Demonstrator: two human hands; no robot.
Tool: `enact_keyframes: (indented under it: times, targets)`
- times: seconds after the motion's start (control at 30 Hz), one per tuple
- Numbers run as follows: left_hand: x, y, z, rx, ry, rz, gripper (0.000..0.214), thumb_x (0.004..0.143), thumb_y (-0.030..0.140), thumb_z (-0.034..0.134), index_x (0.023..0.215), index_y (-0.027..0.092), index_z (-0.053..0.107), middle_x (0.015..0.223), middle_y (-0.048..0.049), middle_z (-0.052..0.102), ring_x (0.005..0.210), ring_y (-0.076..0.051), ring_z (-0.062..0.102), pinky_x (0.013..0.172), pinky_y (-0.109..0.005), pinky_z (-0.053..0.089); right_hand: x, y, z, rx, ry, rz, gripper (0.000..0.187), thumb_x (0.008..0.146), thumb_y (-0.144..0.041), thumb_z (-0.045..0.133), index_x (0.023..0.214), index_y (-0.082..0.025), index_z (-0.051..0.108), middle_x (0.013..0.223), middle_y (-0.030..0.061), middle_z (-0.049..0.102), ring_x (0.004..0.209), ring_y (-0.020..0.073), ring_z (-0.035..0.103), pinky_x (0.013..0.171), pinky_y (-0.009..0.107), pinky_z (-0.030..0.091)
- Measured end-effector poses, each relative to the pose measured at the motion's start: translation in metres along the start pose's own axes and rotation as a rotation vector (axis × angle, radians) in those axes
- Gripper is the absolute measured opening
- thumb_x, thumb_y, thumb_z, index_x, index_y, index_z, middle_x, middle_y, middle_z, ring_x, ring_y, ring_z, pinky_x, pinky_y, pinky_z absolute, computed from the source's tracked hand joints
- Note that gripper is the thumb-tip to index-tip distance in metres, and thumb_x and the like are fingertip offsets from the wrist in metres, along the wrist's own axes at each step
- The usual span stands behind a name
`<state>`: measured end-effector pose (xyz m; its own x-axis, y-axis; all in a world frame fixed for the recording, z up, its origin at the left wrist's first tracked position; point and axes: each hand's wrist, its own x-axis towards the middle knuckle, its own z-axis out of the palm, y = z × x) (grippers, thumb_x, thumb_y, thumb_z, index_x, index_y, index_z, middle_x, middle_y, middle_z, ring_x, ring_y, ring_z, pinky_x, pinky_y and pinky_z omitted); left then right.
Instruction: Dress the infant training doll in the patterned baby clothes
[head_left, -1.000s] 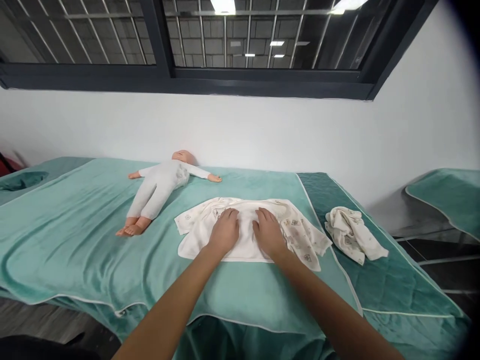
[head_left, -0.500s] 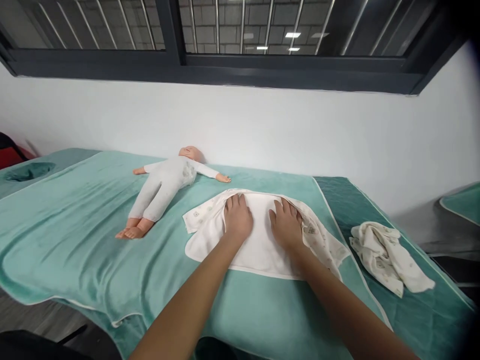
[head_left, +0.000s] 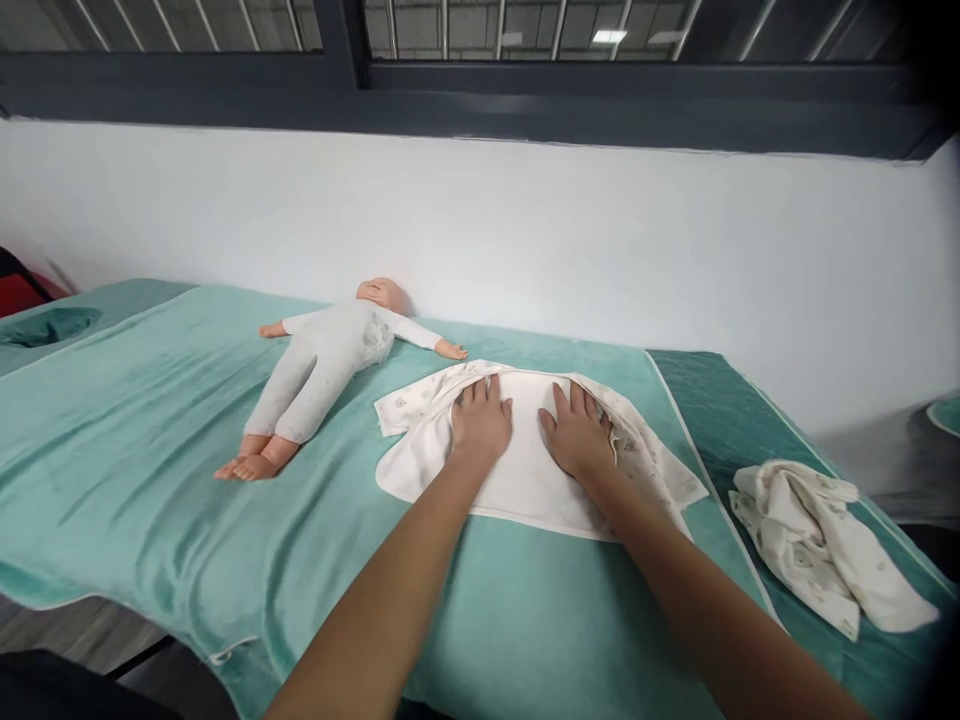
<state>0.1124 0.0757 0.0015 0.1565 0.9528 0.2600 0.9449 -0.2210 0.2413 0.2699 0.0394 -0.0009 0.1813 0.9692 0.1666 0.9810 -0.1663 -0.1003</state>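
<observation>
A white baby shirt [head_left: 521,460] with small prints on its sleeves lies spread open on the green blanket [head_left: 540,610]. My left hand [head_left: 482,420] rests on the shirt's left side with its fingers stretched out. On the right side my right hand [head_left: 579,430] lies palm down, fingers spread. Both hands touch the cloth and grip nothing. The shirt's printed front panels are folded outward beside them. To the left, a baby doll [head_left: 330,350] in white clothes lies on its back, arms outstretched.
A crumpled white printed garment [head_left: 817,540] lies on a darker green cover [head_left: 697,400] at the right. Behind the bed stands a white wall [head_left: 525,240] below a dark window frame [head_left: 480,105]. A red and black item [head_left: 19,290] shows at the far left.
The view has tilted down somewhat. Both hands stay on the shirt, their fingers now flatter and more stretched out. The doll and the crumpled garment lie as before.
</observation>
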Motion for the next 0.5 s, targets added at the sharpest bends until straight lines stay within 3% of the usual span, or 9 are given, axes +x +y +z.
enact_keyframes:
  times: [0.27,0.5]
  targets:
    - [0.0033,0.0012,0.0014,0.002,-0.071,-0.025,0.061,0.099,0.045,0.022,0.152,0.018,0.032,0.154,-0.0121,0.041,0.140,-0.031,0.037,0.112,-0.050,0.035,0.0034,0.0004,0.0048,0.008,-0.013,-0.004,0.065,0.099,-0.047,0.019,0.155,-0.014,0.023,0.161,0.0185,0.021,0.145,0.0359,0.023,0.108,0.060,0.030]
    - [0.0039,0.0024,0.0016,0.026,-0.112,-0.051,0.061,0.098,0.046,0.022,0.151,0.019,0.035,0.153,-0.0125,0.043,0.138,-0.031,0.040,0.112,-0.050,0.035,0.0056,0.0020,0.0027,0.039,-0.098,-0.005,0.064,0.100,-0.047,0.018,0.154,-0.014,0.027,0.160,0.0203,0.025,0.144,0.0370,0.027,0.108,0.060,0.029]
